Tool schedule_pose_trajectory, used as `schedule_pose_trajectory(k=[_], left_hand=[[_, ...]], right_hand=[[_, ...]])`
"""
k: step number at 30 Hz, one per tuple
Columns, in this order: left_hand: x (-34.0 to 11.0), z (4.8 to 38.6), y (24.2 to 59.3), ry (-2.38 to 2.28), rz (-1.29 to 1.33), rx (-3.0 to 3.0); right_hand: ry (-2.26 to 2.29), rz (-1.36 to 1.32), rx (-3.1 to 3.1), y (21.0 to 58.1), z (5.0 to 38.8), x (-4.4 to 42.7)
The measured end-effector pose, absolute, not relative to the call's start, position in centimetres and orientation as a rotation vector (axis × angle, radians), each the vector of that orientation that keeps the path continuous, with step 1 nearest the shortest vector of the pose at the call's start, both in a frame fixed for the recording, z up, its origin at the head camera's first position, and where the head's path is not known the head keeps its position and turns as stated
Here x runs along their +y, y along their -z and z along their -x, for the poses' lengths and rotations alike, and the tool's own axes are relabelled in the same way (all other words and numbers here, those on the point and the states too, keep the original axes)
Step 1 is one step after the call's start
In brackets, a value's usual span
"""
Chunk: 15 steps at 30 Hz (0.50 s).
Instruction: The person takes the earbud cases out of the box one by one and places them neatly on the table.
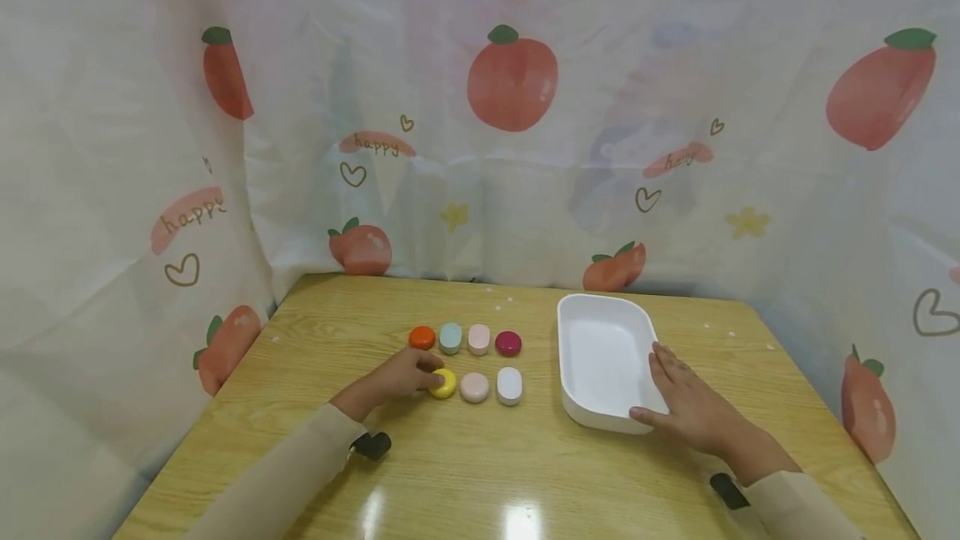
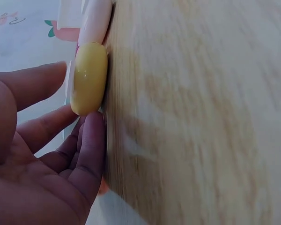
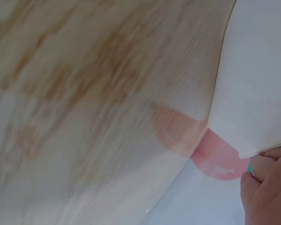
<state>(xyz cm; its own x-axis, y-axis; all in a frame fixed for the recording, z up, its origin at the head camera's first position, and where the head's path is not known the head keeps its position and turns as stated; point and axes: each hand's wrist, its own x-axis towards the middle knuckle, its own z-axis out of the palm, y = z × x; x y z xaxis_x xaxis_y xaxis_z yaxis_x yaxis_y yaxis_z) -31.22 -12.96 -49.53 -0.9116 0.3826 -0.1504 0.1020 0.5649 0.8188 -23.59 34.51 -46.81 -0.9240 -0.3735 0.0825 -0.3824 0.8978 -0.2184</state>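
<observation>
My left hand (image 1: 401,373) is at a small, glossy, round yellow case (image 1: 446,383) at the left end of the front row. In the left wrist view, fingertips touch the lower edge of the yellow case (image 2: 90,79), while the thumb is spread beside it. A pale pink round case (image 1: 474,387) and a white oval case (image 1: 509,387) continue that row. My right hand (image 1: 693,407) rests against the right side of a white rectangular tray (image 1: 600,422), fingers fairly straight, thumb at the front rim. In the right wrist view, only part of this hand (image 3: 269,185) shows.
Behind stand an orange case (image 1: 422,337), a mint case (image 1: 451,338), a light pink case (image 1: 478,339) and a dark red case (image 1: 508,344). They sit on a wooden table (image 1: 450,473). A fruit-printed curtain (image 1: 420,65) closes off the back and sides.
</observation>
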Motion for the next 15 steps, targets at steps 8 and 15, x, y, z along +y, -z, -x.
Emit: schedule_pose_trajectory(k=[8, 15], left_hand=[[-13.34, 30.97, 49.65, -1.412, -0.300, 2.425], [-13.54, 30.38, 49.81, -1.574, -0.223, 2.372]], right_hand=[[-0.358, -0.617, -3.012, 46.39, 23.56, 34.36], [-0.385, -0.587, -3.032, 46.13, 23.66, 34.35]])
